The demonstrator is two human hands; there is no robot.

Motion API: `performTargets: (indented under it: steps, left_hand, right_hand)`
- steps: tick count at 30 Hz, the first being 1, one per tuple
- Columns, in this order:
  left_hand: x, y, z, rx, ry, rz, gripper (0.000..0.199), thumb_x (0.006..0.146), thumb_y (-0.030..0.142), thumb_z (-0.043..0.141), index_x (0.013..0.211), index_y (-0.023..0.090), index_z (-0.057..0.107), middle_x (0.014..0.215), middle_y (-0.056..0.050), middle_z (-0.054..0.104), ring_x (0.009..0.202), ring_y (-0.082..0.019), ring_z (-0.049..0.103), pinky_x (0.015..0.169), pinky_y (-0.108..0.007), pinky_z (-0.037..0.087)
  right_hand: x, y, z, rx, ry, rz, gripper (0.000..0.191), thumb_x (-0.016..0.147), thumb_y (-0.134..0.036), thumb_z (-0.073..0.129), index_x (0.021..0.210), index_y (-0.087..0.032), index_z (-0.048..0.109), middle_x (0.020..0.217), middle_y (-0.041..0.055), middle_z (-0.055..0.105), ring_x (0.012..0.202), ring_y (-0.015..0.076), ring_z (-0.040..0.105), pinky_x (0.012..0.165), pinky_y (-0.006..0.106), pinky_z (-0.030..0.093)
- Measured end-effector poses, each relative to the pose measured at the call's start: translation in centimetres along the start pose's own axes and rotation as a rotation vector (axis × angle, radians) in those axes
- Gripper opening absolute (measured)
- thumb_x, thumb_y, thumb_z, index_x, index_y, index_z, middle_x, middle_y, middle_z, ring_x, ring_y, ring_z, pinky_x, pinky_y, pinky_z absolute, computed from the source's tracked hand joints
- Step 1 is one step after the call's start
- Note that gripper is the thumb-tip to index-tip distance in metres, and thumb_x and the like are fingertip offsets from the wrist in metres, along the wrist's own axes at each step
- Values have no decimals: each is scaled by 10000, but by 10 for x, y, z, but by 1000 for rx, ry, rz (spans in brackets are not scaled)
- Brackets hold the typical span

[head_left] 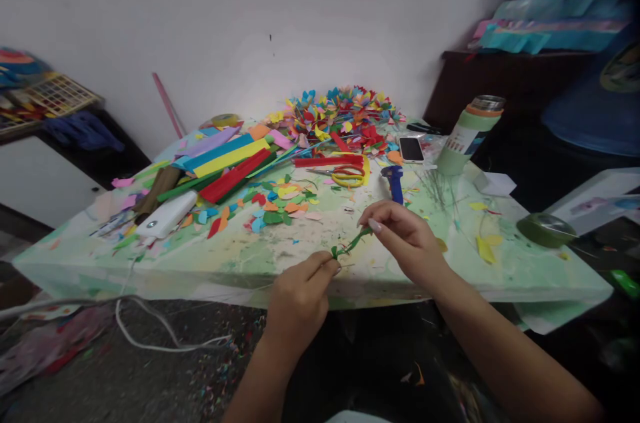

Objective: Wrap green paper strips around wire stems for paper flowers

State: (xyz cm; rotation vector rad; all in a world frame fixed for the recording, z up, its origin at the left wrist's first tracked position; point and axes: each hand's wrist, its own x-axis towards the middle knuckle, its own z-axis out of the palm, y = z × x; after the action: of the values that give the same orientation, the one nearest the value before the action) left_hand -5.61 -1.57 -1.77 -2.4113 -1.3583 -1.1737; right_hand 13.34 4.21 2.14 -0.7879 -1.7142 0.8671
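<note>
A thin twisted green strip [353, 242], which looks like crepe paper, is stretched above the table's front edge. Its lower end is pinched in my left hand [303, 290], with the fingers closed. My right hand [407, 240] grips the upper end between thumb and fingers. Just beyond my right hand lies a blue glue gun [394, 182]. Scissors [349, 175] with red and yellow handles rest behind it to the left. Small cut paper pieces [280, 204] in many colours are scattered left of my hands.
Paper flowers [345, 116] are heaped at the back. Coloured paper rolls [235, 173] and a white power bank [167, 215] lie left. A phone [411, 149], green bottle [470, 136], thin wires [440, 190] and a tape roll [546, 230] are right. A white cable [150, 343] hangs at left.
</note>
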Motion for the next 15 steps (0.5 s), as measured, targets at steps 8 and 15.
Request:
performTargets:
  steps: [8, 15]
  left_hand:
    - [2, -7, -5, -18, 14, -43, 296, 794, 0, 430, 903, 171, 646, 924, -46, 691, 812, -153, 666, 738, -237, 538]
    - [1, -6, -5, 28, -11, -13, 304, 783, 7, 428, 912, 171, 650, 938, -51, 696, 786, -160, 669, 690, -242, 536]
  right_hand:
    - [-3, 17, 2, 543, -247, 294, 207, 814, -230, 559, 647, -190, 442, 932, 79, 686, 835, 183, 645, 766, 363, 484]
    - [1, 10, 13, 367, -237, 417, 385, 755, -355, 664, 576, -192, 364, 774, 18, 600, 698, 121, 568, 641, 277, 466]
